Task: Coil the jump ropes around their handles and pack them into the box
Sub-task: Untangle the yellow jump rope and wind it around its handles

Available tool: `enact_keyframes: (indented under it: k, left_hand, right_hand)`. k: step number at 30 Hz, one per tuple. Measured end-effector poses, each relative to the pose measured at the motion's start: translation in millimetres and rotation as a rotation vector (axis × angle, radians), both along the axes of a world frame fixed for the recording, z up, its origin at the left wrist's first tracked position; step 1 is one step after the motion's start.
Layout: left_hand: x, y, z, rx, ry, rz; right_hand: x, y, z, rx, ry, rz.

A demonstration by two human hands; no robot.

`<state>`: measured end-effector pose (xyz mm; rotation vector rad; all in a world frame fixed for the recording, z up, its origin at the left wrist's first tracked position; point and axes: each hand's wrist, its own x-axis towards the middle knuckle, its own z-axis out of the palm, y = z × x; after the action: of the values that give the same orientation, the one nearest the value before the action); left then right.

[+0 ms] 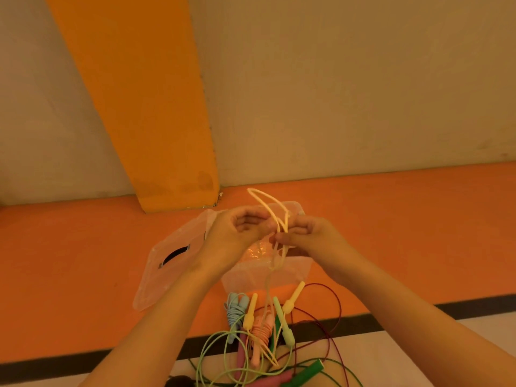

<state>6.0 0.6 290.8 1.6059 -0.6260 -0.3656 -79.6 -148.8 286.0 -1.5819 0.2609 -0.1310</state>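
My left hand (240,233) and my right hand (304,233) are raised together over the clear plastic box (301,270), both pinching loops of a pale yellow jump rope (268,203). Its cord hangs down to two yellow handles (293,298) above the floor. Below lies a pile of ropes: a coiled light blue one (234,308), a coiled peach one (262,331), a light green one (284,325), a dark green handle (310,371), a pink handle (268,381) and a thin dark red cord (339,305).
The box's clear lid (167,263) with a black handle lies open to the left on the orange floor. An orange pillar (156,107) and a beige wall stand behind. A black stripe (418,310) crosses the floor near me.
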Motion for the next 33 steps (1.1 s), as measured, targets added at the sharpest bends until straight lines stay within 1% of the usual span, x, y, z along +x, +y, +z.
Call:
enact_keyframes:
  k: [3,5,7,10,13,15,17,20,24,26,28,29,31,33]
  left_hand:
    - [-6.2,-4.6,-11.6,0.182,-0.085,-0.130]
    - [-11.3,-8.1,-17.4,0.218,-0.131,-0.160]
    - [-12.6,-9.8,-20.3,0.223,-0.188,-0.127]
    - [-9.0,-11.3,-15.8,0.129,-0.217,-0.013]
    - [-5.3,-11.9,-6.1,-0.051,-0.082,0.067]
    - [-5.5,-12.0,-1.8,-0.133,0.002,0.088]
    - [-6.1,-11.1,0.1,-0.157,0.016,0.089]
    - [-3.3,-9.6,-2.3,-0.126,0.021,0.067]
    - [-3.0,-10.0,-8.3,0.012,0.020,0.013]
    - [-5.2,-11.4,-9.4,0.009,-0.007,0.028]
    - [-4.6,-11.6,-11.2,0.030,-0.052,0.071]
    - [-3.5,-11.7,-12.6,0.054,-0.069,0.061]
    - [-5.9,-11.9,-15.8,0.091,-0.066,-0.032]
    - [-12.7,-14.4,-21.1,0.135,-0.049,-0.125]
  right_hand:
    - [0.4,-7.2,6.8,0.073,-0.082,-0.049]
    - [-0.2,-9.3,8.4,0.091,-0.106,-0.083]
    - [-1.5,-9.5,7.3,0.109,-0.107,-0.091]
    - [-3.6,-9.2,3.5,0.041,-0.051,-0.046]
    - [-4.8,-4.0,-9.0,-0.047,0.056,0.058]
    - [-5.5,2.2,-21.6,-0.093,0.123,0.095]
    - [-5.6,8.4,-30.5,-0.145,0.157,0.119]
    - [-4.6,9.9,-30.6,-0.167,0.129,0.111]
    - [-3.4,-1.8,-16.5,-0.122,0.056,0.034]
    - [-3.5,-5.8,-9.1,-0.092,0.012,0.004]
    - [-3.5,-9.2,-3.0,-0.013,-0.035,-0.038]
    - [-3.9,-10.7,0.0,0.036,-0.057,-0.055]
    - [-4.6,-12.5,5.9,0.121,-0.089,-0.055]
    - [-5.4,-12.0,9.3,0.159,-0.105,-0.039]
